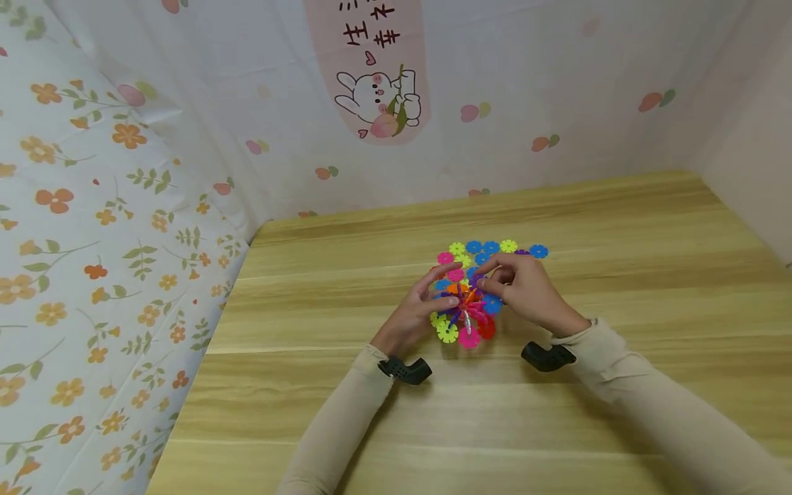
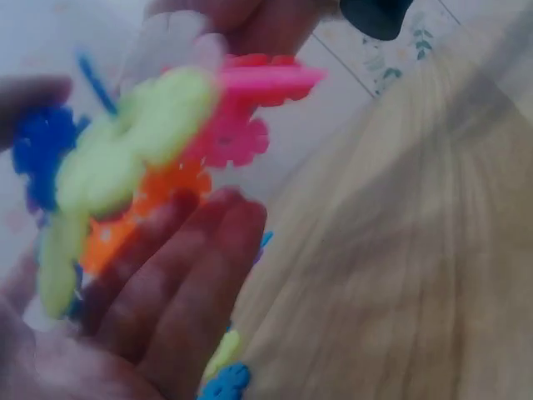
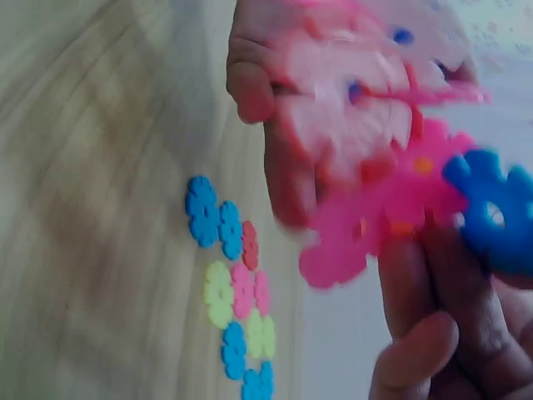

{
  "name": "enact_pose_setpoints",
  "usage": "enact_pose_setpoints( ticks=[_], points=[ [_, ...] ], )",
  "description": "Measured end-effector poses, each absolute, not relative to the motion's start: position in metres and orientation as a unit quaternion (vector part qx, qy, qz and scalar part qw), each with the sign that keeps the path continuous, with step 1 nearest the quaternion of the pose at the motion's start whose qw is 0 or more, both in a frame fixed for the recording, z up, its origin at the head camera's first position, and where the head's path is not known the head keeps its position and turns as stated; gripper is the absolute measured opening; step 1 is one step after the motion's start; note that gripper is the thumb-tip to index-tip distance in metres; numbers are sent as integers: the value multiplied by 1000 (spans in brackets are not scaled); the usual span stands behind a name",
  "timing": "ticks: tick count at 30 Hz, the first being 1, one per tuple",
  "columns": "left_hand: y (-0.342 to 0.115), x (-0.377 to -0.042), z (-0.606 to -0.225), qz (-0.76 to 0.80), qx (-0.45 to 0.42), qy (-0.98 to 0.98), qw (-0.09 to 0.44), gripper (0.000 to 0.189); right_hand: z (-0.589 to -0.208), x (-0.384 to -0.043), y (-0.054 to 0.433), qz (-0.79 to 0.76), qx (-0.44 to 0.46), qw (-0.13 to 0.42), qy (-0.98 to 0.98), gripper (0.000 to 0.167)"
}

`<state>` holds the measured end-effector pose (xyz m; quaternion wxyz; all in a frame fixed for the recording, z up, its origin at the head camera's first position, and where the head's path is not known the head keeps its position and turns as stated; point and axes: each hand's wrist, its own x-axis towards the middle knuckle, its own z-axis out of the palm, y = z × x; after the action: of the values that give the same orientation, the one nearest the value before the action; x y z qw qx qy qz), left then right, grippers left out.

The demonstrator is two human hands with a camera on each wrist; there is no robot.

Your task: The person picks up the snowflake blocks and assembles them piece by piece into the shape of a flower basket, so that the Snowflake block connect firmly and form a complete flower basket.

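A wood-grain tabletop (image 1: 297, 385) was bordered at the back by a pale curtain (image 1: 526, 82), printed with hearts and a cartoon rabbit (image 1: 374, 96), and at the left by a cloth (image 1: 124, 227) patterned with orange flowers. Loose snowflake discs (image 1: 509, 245) in blue, yellow, pink and red were laid out flat near the middle of the table, and several of them were hidden behind the hands. A black curved wrist mount (image 1: 547, 357) was worn at each cuff, below beige sleeves (image 1: 668, 399). Above the tabletop, in front of the loose pieces, a cluster of interlocked discs (image 1: 468, 337) was held up by the left hand (image 1: 413, 311), its thumb laid across the front and its fingers stretched out behind. By the bent thumb and forefinger of the right hand (image 1: 533, 290), a purple disc (image 1: 478, 280) was pinched at the cluster's upper edge; whether it was joined on could not be told. Yellow, orange, pink, red, blue and whitish pieces were slotted together at many angles, with some seen edge-on like spokes.
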<state>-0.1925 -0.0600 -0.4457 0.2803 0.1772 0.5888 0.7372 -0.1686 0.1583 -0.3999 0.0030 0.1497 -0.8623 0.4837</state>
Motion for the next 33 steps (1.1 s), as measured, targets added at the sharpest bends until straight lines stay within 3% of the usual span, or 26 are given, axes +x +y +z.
enact_pose_setpoints(
  ticks=[3, 10, 14, 19, 23, 28, 33],
  points=[
    [-62, -190, -446, 747, 183, 573, 283, 54, -404, -167, 154, 495, 125, 28, -859, 8],
    [-61, -186, -448, 744, 171, 606, 222, 36, -408, -160, 143, 495, 117, 72, -858, 7],
    [-63, -186, -448, 739, 168, 618, 210, 32, -406, -162, 149, 521, 128, 32, -843, 10],
    [-70, -187, -447, 735, 161, 623, 215, 25, -403, -182, 172, 560, 102, -75, -818, 27],
    [-75, -185, -449, 733, 160, 622, 226, 19, -412, -198, 185, 528, 91, -135, -833, 29],
    [-77, -185, -450, 732, 160, 617, 238, 30, -430, -207, 185, 456, 122, -103, -876, 21],
    [-80, -186, -451, 749, 175, 574, 281, 17, -440, -218, 180, 397, 138, -56, -906, 11]
  ],
)
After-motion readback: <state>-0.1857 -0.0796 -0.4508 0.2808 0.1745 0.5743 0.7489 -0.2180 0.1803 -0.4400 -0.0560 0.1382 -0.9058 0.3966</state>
